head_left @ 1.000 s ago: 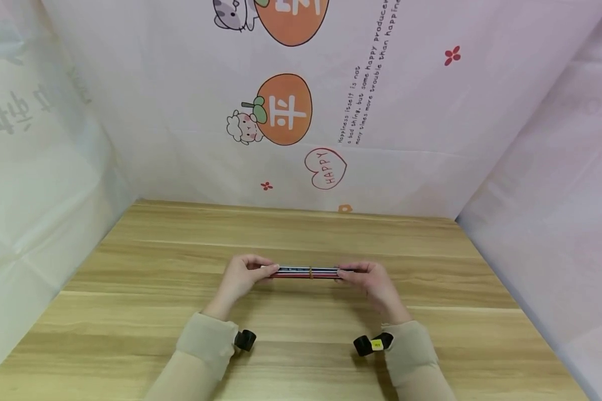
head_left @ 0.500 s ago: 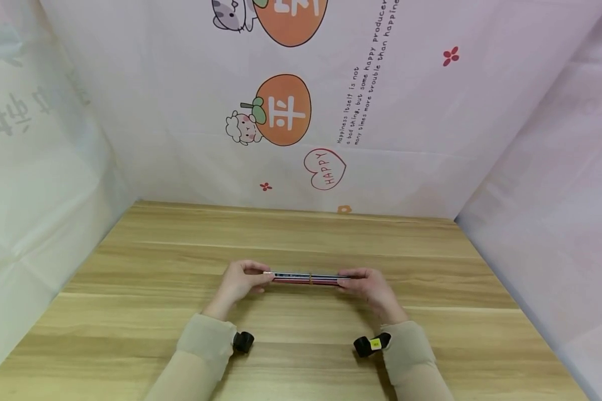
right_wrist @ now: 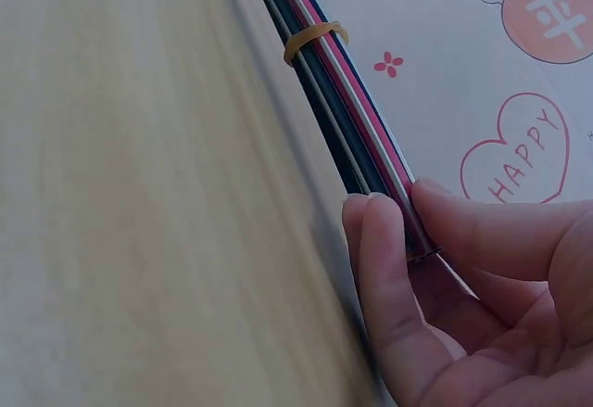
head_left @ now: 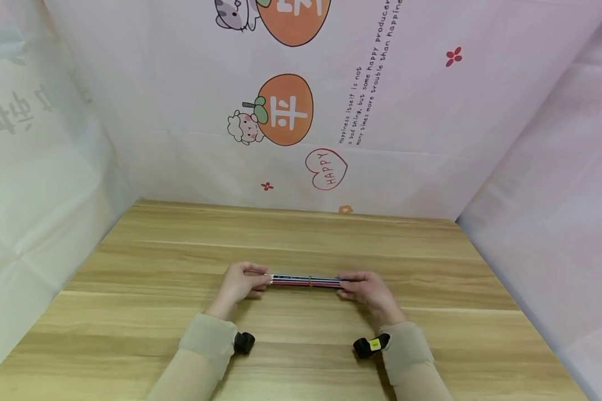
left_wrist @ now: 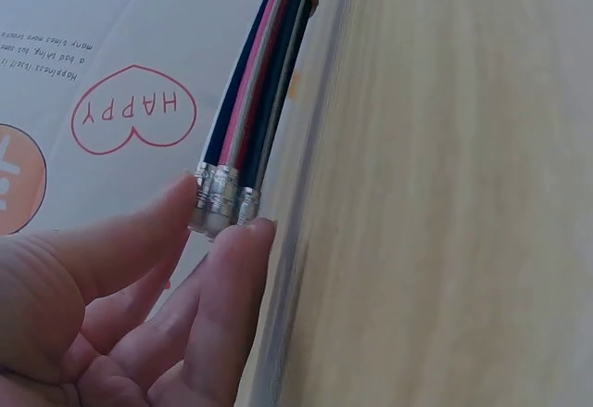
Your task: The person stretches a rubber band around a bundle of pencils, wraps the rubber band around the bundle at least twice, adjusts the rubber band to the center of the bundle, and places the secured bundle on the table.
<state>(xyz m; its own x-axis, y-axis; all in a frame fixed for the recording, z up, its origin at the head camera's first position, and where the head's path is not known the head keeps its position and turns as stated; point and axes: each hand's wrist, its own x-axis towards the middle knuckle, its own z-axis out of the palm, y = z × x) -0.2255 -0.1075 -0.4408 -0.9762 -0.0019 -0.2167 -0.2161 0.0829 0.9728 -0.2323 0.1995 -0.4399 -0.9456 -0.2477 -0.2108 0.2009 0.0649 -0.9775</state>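
A bundle of striped pencils point(head_left: 291, 280) in pink, dark blue and white lies crosswise between the two hands in the head view. A tan rubber band point(right_wrist: 317, 40) is wound round its middle. My left hand point(head_left: 238, 287) pinches the left end, where metal ferrules point(left_wrist: 222, 189) and erasers show in the left wrist view. Thumb and fingertips of my right hand point(head_left: 372, 291) grip the opposite end. That end's tips are partly covered by the fingers in the right wrist view.
A wood-grain table point(head_left: 301, 356) lies beneath both hands. White printed sheets rise as a back wall point(head_left: 406, 167) and as a left wall point(head_left: 40, 184) and right wall point(head_left: 557, 223). Small black cameras point(head_left: 244, 342) are worn at both wrists.
The pencil bundle has come slightly down in the head view, toward the person, with both hands. My left fingers have slid outward to the eraser end, and more of the bundle shows.
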